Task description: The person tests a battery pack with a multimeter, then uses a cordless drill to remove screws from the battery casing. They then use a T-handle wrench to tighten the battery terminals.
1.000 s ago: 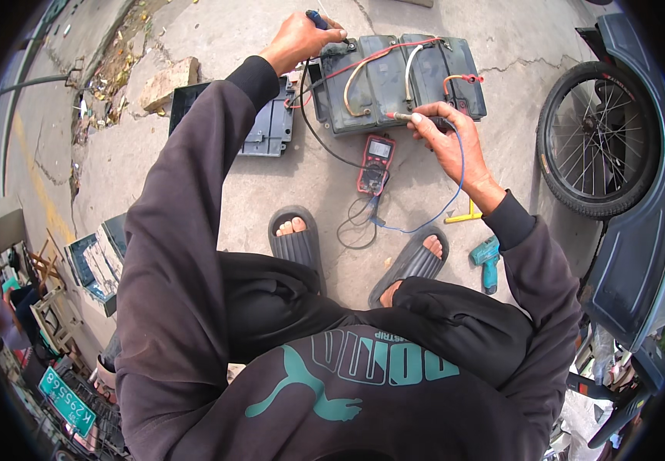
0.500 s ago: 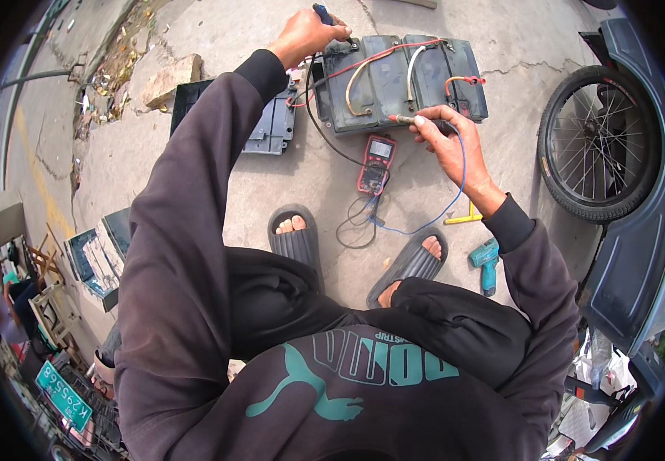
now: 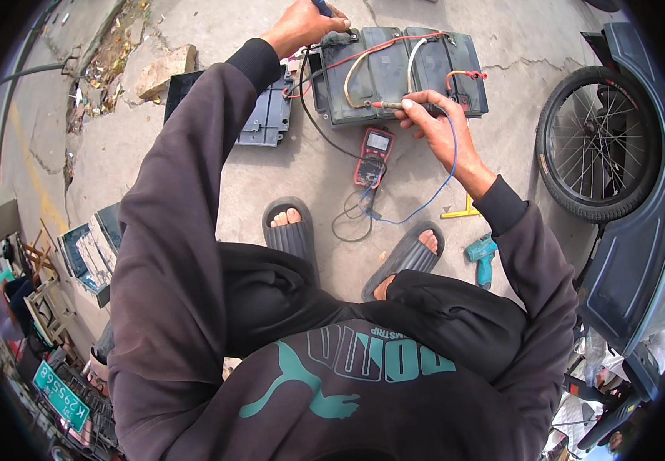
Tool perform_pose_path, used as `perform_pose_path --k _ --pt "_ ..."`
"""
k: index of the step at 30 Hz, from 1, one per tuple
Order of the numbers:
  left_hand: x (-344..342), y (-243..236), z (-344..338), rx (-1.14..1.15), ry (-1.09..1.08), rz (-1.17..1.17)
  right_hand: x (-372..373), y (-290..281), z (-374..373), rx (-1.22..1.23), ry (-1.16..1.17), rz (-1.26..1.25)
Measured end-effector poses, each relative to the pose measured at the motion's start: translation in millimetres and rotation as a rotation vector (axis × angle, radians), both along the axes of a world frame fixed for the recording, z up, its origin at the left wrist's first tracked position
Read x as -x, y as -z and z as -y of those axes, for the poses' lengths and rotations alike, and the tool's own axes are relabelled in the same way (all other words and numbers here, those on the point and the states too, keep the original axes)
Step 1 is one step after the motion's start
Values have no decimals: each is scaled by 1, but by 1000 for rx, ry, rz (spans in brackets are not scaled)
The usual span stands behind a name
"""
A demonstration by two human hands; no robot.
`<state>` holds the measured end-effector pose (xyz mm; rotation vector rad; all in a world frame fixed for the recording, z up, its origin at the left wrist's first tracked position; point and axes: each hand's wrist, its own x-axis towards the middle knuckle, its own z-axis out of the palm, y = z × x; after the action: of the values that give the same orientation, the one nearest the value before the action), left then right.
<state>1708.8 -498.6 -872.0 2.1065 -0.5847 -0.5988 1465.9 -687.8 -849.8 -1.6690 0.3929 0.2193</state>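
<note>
A row of dark grey batteries (image 3: 385, 73), joined by red and pale cables, stands on the concrete ahead of me. At its far left corner my left hand (image 3: 307, 24) is closed on a dark test probe, its tip at a terminal there. My right hand (image 3: 444, 127) pinches a test probe (image 3: 388, 104) with a reddish tip and a blue lead. That tip is at or very near the terminal where a pale cable ends on the near left side. The red-cased multimeter (image 3: 372, 156) lies just in front of the batteries, its leads looped on the ground.
Left of the batteries lies an open dark plastic case (image 3: 263, 115), with a stone block (image 3: 165, 71) beyond it. A teal power drill (image 3: 482, 260) and a yellow-handled tool (image 3: 463, 207) lie by my right foot. A spoked wheel (image 3: 600, 144) stands at right.
My right hand has shifted left and slightly up, bringing its probe tip to the cable terminal. My left hand stays at the far corner. The view has shifted slightly.
</note>
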Motion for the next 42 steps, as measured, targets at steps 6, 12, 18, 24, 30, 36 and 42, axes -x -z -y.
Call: perform_pose_path --k 6,12,18,24,30,36,42 --pt "-6 10 0 -8 -8 14 -1 1 -2 29 5 18" --pt "-3 4 2 -17 -29 45 -2 2 -1 16 -12 19" --pt "-2 4 3 18 -35 22 -4 5 0 45 -4 44" --pt "-9 15 1 0 -16 101 -5 3 -2 76 -23 39" --pt "-7 10 4 27 27 117 -7 2 -3 275 -71 157" --pt "-2 2 4 -41 -8 123 -18 0 1 486 -227 265" --pt "-2 -4 4 -70 17 80 -27 -8 6 474 -294 198"
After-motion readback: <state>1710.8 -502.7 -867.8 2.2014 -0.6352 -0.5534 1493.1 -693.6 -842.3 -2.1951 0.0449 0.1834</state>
